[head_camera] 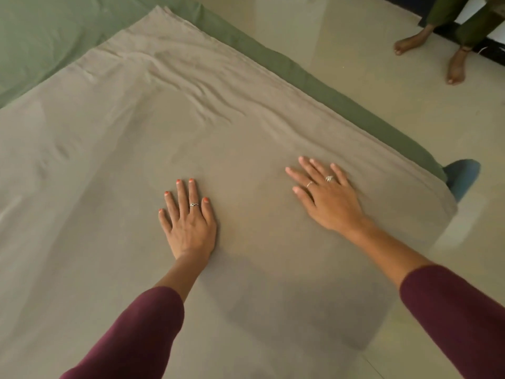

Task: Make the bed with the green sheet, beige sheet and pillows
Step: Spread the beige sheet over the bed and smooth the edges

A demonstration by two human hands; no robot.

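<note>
A pale, glossy beige floor [355, 64] stretches across the upper right of my view, its polished surface catching soft reflections of the room's dim, warm light. At the far top right, a dark skirting strip [464, 41] runs along the foot of a wall, where a second person's bare feet [455, 69] stand on the floor below olive-green trouser legs [474, 21]. A thin white cord [485, 49] lies beside that strip. Nearer to me, a rounded blue object [463, 177] sits on the floor, partly hidden; I cannot tell what it is.
</note>
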